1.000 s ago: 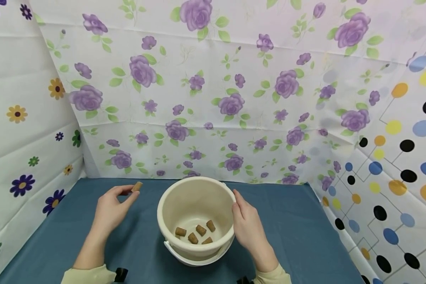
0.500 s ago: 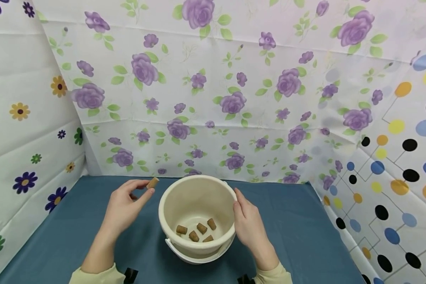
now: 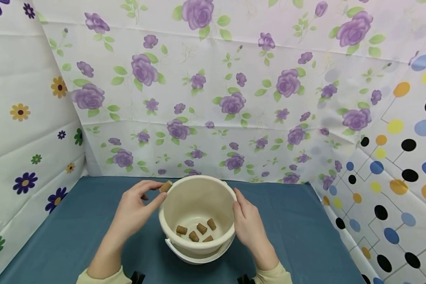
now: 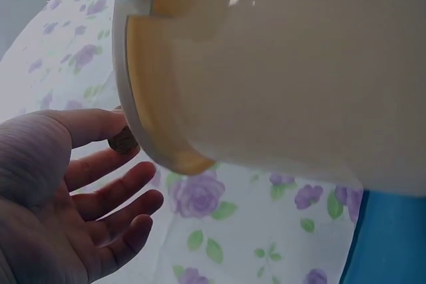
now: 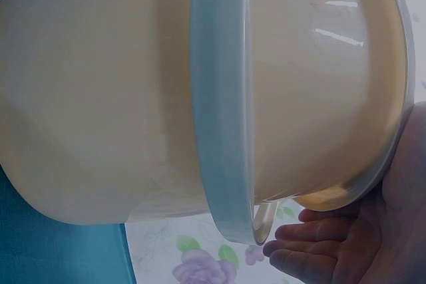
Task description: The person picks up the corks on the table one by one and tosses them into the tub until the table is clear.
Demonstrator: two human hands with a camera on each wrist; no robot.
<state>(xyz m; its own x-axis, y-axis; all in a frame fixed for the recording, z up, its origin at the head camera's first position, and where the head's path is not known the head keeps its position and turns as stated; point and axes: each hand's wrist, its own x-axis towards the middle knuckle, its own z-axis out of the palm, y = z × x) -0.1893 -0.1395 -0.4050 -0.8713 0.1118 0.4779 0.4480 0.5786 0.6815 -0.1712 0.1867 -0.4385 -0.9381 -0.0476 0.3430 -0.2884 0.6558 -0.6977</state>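
Observation:
My left hand pinches a brown cork between thumb and index finger, at the left rim of a cream plastic bucket. In the left wrist view the held cork is partly hidden by the thumb and the rim, while the other fingers spread loosely below. On the far side, my right hand holds the bucket by its right rim. Its fingers show under the rim in the right wrist view; the thumb is hidden there. Several loose corks lie on the bucket's bottom.
The bucket's pale handle hangs down along its front. A blue cloth covers the table beneath. Behind stands a white sheet with purple flowers; patterned sheets also close off the left and right sides.
My left hand has moved right with the cork, from beside the bucket to its left rim. The right hand keeps its place on the bucket, and the corks inside look unmoved.

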